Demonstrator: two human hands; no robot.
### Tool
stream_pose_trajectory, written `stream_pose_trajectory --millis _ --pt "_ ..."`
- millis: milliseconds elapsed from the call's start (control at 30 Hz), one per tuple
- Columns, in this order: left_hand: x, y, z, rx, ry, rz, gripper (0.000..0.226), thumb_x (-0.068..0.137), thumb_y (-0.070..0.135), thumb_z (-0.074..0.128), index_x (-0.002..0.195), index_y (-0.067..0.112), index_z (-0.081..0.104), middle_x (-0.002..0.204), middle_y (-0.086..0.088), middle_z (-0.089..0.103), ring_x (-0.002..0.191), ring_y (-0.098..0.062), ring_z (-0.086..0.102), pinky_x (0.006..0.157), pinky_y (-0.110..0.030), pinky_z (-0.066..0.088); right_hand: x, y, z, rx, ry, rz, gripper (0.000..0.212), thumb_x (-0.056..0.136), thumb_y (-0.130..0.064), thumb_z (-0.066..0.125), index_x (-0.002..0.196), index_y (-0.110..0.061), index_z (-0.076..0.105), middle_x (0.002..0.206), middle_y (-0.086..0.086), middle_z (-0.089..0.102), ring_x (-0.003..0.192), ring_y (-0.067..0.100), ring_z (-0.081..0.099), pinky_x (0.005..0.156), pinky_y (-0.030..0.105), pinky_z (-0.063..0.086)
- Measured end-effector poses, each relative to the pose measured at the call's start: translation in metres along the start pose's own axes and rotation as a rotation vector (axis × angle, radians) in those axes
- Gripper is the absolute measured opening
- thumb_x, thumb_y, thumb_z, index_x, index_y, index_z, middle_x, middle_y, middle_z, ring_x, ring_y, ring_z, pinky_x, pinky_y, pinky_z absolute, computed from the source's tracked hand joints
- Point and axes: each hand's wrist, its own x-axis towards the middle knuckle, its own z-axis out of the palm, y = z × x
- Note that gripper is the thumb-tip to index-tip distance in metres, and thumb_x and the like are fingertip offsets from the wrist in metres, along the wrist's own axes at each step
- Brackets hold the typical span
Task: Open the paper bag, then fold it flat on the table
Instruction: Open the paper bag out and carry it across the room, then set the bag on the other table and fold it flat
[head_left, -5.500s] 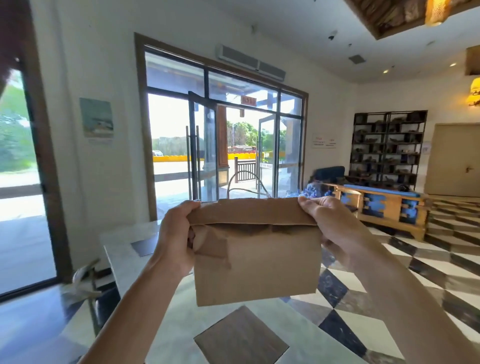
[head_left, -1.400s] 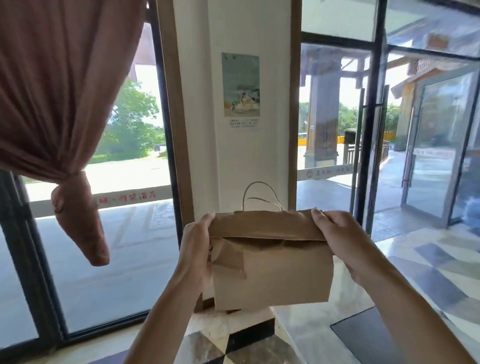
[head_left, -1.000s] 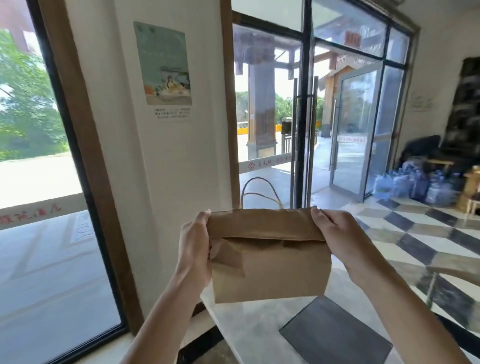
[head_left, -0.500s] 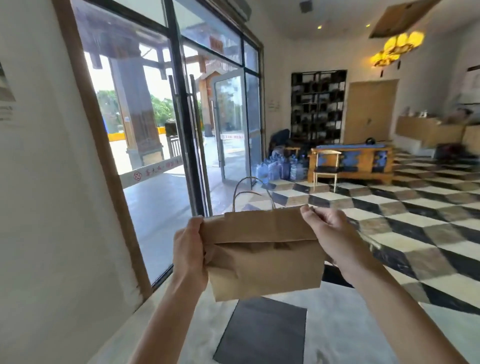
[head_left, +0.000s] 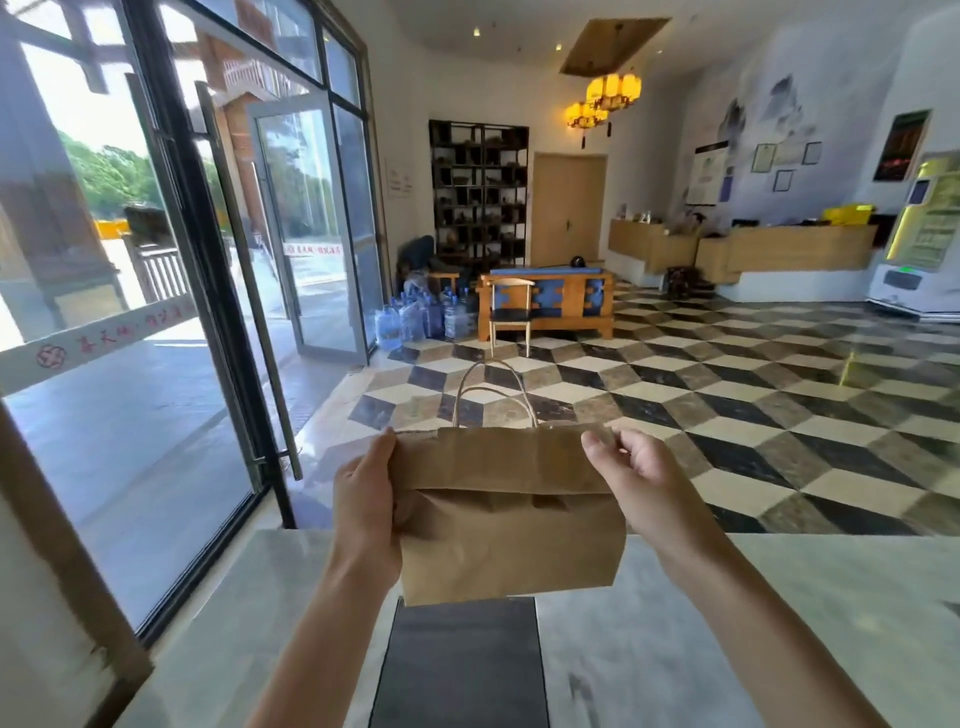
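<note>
A brown paper bag (head_left: 511, 545) hangs in the air in front of me, above the table. Its top part is folded over toward me as a flap, and two twisted paper handles (head_left: 491, 389) stick up behind the fold. My left hand (head_left: 366, 499) grips the bag's left edge at the fold. My right hand (head_left: 631, 475) pinches the top right corner between thumb and fingers. The bag's mouth is closed and its inside is hidden.
A pale marble table (head_left: 753, 623) with a dark grey inlaid rectangle (head_left: 460, 670) lies under the bag. Glass doors (head_left: 306, 228) and windows stand on the left. Beyond is a chequered floor (head_left: 727, 395) with a wooden chair (head_left: 511, 312) and water bottles (head_left: 415, 319).
My view has swung right, from the window wall to the open lobby. The bag stays held up between both hands, folded the same way.
</note>
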Motion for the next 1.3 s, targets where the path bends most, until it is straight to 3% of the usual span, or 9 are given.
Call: stream_pose_trajectory --millis 100,267,500,567,633,700,767,967,1300 --pt "0.012 -0.008 -0.004 -0.006 -0.038 0.001 0.028 0.092 0.030 0.058 0.074 0.013 0.072 0.066 -0.006 0.066 0.064 -0.021 0.060 0.060 -0.032 0.046 -0.003 0.006 0.011 0.061 0.062 -0.022 0.041 0.095 -0.039 0.054 0.079 -0.002 0.055 0.057 0.001 0.040 0.053 0.014 0.037 0.051 0.026 0.029" --pt "0.037 -0.031 -0.008 0.025 -0.025 -0.042 0.032 0.086 0.035 0.065 0.087 0.003 0.070 0.080 -0.014 0.066 0.074 -0.027 0.061 0.069 -0.035 0.048 -0.007 0.034 0.028 0.112 0.127 0.029 0.036 0.096 -0.038 0.053 0.081 -0.006 0.059 0.045 -0.014 0.038 0.044 0.004 0.033 0.050 0.026 0.029" --pt "0.042 -0.094 -0.010 0.109 -0.056 -0.054 0.036 0.092 0.033 0.061 0.070 0.006 0.067 0.055 0.001 0.063 0.057 -0.013 0.057 0.057 -0.028 0.045 -0.005 0.091 0.037 0.088 0.103 0.057 0.031 0.098 -0.033 0.053 0.075 -0.012 0.055 0.049 -0.013 0.042 0.045 0.002 0.035 0.047 0.021 0.029" --pt "0.040 -0.119 -0.014 0.150 -0.069 -0.051 0.038 0.092 0.035 0.061 0.069 0.005 0.069 0.057 0.000 0.059 0.058 -0.014 0.053 0.058 -0.030 0.042 -0.007 0.112 0.040 0.071 0.076 0.074 0.031 0.097 -0.035 0.053 0.080 -0.010 0.058 0.057 -0.001 0.053 0.050 0.004 0.044 0.050 0.019 0.035" --pt "0.040 -0.147 -0.022 0.223 -0.074 -0.034 0.041 0.092 0.037 0.060 0.061 0.012 0.064 0.055 0.004 0.049 0.056 -0.013 0.043 0.055 -0.031 0.034 -0.011 0.135 0.044 0.068 0.057 0.101 0.030 0.098 -0.035 0.052 0.084 -0.010 0.062 0.069 0.009 0.064 0.060 0.012 0.055 0.056 0.026 0.043" --pt "0.040 -0.174 -0.029 0.325 -0.078 -0.016 0.048 0.093 0.042 0.058 0.052 0.019 0.051 0.052 0.008 0.035 0.054 -0.012 0.030 0.053 -0.032 0.023 -0.017 0.158 0.049 0.066 0.053 0.130 0.031 0.098 -0.034 0.052 0.080 -0.010 0.060 0.064 0.005 0.059 0.056 0.009 0.050 0.053 0.024 0.041" --pt "0.040 -0.201 -0.036 0.414 -0.103 0.006 0.052 0.092 0.048 0.055 0.054 0.016 0.039 0.059 0.002 0.027 0.059 -0.016 0.024 0.057 -0.035 0.017 -0.022 0.182 0.055 0.048 0.054 0.161 0.036 0.098 -0.033 0.052 0.071 -0.010 0.050 0.056 -0.007 0.042 0.050 0.003 0.037 0.049 0.017 0.031" --pt "0.033 -0.269 -0.059 0.643 -0.073 -0.034 0.055 0.098 0.042 0.048 0.065 -0.002 0.044 0.058 0.001 0.035 0.058 -0.013 0.031 0.057 -0.033 0.023 -0.041 0.257 0.074 -0.039 -0.021 0.302 0.039 0.099 -0.029 0.051 0.071 -0.003 0.043 0.058 -0.009 0.037 0.055 0.008 0.033 0.055 0.029 0.030" --pt "0.009 -0.340 -0.099 0.872 -0.097 -0.210 0.046 0.101 0.032 0.043 0.065 0.004 0.042 0.054 0.004 0.039 0.053 -0.016 0.035 0.054 -0.033 0.029 -0.091 0.323 0.096 -0.155 -0.104 0.492 0.035 0.098 -0.029 0.051 0.073 -0.005 0.045 0.058 -0.007 0.040 0.057 0.012 0.038 0.057 0.032 0.032"
